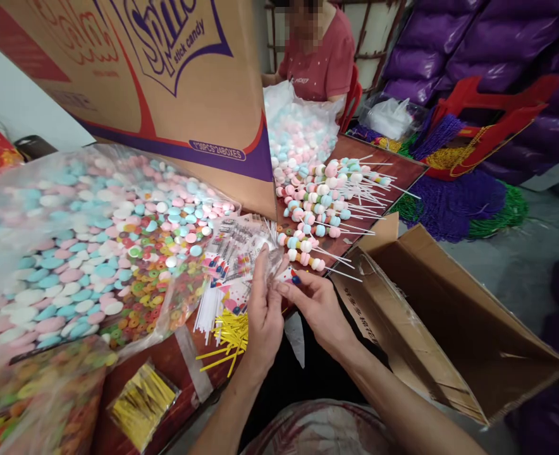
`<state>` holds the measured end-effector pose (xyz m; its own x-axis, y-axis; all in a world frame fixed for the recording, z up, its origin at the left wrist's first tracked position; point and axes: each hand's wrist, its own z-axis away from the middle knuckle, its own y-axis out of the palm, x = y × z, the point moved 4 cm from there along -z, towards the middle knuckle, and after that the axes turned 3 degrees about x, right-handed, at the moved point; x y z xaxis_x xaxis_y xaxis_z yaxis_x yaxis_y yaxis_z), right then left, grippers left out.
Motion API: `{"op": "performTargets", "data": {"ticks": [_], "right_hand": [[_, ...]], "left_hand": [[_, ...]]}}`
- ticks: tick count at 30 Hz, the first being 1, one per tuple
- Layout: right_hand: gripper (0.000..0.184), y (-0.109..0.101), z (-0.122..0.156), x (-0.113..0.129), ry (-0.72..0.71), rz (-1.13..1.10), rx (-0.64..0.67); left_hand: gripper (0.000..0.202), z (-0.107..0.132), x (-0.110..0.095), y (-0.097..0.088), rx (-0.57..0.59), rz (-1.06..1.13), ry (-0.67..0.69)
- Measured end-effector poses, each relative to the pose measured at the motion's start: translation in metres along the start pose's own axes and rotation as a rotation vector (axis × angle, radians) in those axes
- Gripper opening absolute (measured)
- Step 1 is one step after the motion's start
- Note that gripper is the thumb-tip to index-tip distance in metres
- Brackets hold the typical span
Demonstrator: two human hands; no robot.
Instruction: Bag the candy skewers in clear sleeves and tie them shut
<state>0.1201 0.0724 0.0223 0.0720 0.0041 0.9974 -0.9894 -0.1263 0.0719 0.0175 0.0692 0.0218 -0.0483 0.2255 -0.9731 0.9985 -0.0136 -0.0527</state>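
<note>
My left hand (264, 309) and my right hand (316, 304) meet at the table's front edge, both pinching a clear printed plastic wrapper (272, 258) with a small candy piece at my right fingertips. A stack of the same printed wrappers (234, 249) lies just left of my hands. Beyond them sits a pile of finished candy sticks (324, 193) with pastel pieces on white sticks. Loose white sticks (209, 309) and yellow twist ties (229, 335) lie below the wrappers.
A big open bag of pastel candies (85, 240) and coloured rings fills the left. A large "stick candy" carton (165, 76) stands behind. An open cardboard box (431, 316) sits at my right. Another person in a red shirt (320, 63) sits opposite, beside another candy bag (296, 129).
</note>
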Motion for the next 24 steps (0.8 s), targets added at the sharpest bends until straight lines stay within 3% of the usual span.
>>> {"op": "performTargets", "data": {"ticks": [3,5,7,8,11,13,17,19,24], "right_hand": [[0.028,-0.004,-0.003,-0.006,0.034,-0.147,-0.082],[0.024,-0.012,-0.004,-0.005,0.033,-0.138,-0.108],[0.02,-0.02,-0.005,-0.001,0.031,-0.142,-0.098],[0.018,-0.023,-0.006,0.002,0.024,-0.146,-0.088],[0.016,-0.024,-0.005,0.01,-0.006,-0.08,-0.027],[0.017,-0.019,-0.003,0.016,-0.059,0.059,0.035],[0.023,-0.013,0.0,0.019,-0.151,0.318,0.122],[0.026,-0.016,0.0,0.015,-0.095,0.306,0.137],[0.018,-0.024,0.001,0.003,-0.027,0.165,0.061]], "left_hand": [[0.063,0.002,-0.004,-0.001,-0.054,0.059,0.019],[0.063,0.005,-0.004,-0.012,-0.198,0.065,-0.006],[0.041,0.013,0.002,-0.021,-0.338,0.116,-0.109],[0.029,0.017,0.006,-0.021,-0.35,0.165,-0.192],[0.039,0.028,0.016,-0.005,-0.155,0.408,-0.462],[0.044,0.029,0.015,0.007,-0.045,0.63,-0.548],[0.029,0.014,0.01,0.005,-0.146,0.927,-0.538],[0.017,0.007,0.012,-0.003,-0.222,0.89,-0.531],[0.022,0.005,0.018,-0.013,-0.325,0.672,-0.45]]}}
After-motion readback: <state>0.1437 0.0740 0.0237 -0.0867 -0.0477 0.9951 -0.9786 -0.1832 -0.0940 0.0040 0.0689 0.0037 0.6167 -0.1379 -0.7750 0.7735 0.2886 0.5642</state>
